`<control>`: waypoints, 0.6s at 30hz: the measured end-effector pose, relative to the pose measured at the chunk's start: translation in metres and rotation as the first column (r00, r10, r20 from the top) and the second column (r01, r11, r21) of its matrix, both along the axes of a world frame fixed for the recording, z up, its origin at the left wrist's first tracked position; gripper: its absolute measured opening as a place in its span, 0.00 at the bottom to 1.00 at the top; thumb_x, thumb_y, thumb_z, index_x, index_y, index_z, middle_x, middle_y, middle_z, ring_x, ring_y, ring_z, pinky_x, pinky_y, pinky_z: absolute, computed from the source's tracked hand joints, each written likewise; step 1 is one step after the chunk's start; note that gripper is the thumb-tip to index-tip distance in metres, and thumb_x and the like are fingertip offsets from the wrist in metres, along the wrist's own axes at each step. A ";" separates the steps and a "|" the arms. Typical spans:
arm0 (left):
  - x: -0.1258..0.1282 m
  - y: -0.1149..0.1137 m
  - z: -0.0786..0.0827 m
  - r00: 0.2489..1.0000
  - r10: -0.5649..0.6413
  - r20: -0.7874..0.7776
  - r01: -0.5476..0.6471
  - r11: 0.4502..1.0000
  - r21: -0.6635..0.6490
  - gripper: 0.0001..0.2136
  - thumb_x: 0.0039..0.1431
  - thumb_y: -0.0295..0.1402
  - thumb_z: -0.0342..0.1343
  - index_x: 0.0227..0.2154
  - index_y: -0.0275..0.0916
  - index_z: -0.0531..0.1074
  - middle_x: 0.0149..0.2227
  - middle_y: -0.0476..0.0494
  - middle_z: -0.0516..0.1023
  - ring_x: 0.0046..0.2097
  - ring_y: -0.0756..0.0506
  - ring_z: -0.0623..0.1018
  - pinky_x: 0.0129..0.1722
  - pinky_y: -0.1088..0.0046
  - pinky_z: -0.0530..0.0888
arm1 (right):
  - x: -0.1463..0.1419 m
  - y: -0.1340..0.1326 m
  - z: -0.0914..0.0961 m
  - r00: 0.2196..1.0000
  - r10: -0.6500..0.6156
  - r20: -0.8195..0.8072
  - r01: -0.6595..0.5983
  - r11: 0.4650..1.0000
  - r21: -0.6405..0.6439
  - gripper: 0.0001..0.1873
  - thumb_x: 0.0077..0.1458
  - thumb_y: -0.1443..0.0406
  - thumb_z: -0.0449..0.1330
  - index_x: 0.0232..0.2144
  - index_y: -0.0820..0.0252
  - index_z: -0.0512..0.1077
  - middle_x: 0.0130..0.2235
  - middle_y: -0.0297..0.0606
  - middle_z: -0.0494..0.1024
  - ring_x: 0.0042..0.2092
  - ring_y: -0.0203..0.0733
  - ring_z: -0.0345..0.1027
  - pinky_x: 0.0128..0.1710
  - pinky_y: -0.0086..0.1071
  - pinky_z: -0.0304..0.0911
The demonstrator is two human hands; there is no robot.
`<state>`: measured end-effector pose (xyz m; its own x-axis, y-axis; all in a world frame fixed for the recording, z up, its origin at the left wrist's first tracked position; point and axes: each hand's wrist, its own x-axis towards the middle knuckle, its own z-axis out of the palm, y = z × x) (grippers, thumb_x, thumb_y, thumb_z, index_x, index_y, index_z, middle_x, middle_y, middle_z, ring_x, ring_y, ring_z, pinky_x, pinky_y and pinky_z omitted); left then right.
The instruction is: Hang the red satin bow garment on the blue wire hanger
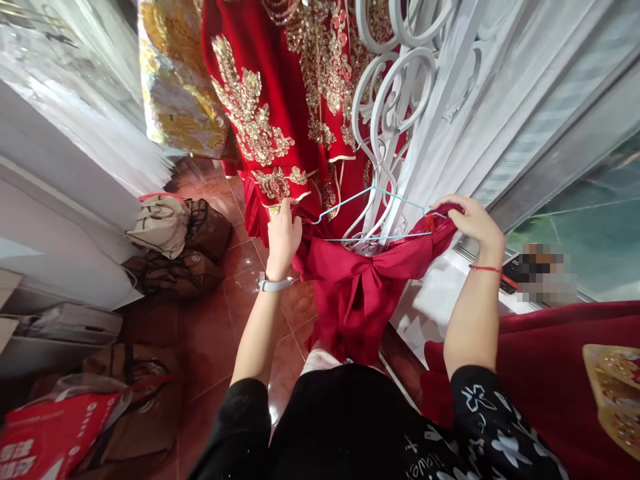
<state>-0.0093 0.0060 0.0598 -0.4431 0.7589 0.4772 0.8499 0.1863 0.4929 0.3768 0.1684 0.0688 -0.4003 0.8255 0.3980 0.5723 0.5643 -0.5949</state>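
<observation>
A plain red garment (367,280) hangs in folds from a light blue wire hanger (373,213), whose hook sits on a white scrolled metal rack (385,100). My left hand (283,235), with a watch on its wrist, is closed on the garment's left end by the hanger's left tip. My right hand (473,220), a red thread round its wrist, pinches the red cloth over the hanger's right tip. Behind hangs a red gown with gold embroidery (280,100).
Brown and beige bags (175,243) lie on the red tiled floor at left, with a red printed bag (50,437) nearer. White draped fabric lines both sides. Another red embroidered cloth (575,380) lies at lower right beside a white ledge (440,300).
</observation>
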 end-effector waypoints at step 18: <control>-0.003 -0.006 -0.013 0.977 0.006 0.212 -0.050 0.977 0.206 0.17 0.56 0.23 0.50 0.46 0.41 0.75 0.31 0.49 0.78 0.28 0.46 0.74 0.39 0.69 0.72 | -0.026 -0.022 -0.016 0.950 -0.129 0.283 0.073 0.977 0.201 0.17 0.56 0.69 0.52 0.39 0.58 0.81 0.47 0.47 0.84 0.50 0.54 0.77 0.53 0.42 0.68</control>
<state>-0.0120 0.0000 0.0470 -0.5694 0.6379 0.5185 0.7198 0.0821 0.6893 0.3511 0.1467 0.0524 -0.4405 0.7904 0.4256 0.7650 0.5786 -0.2829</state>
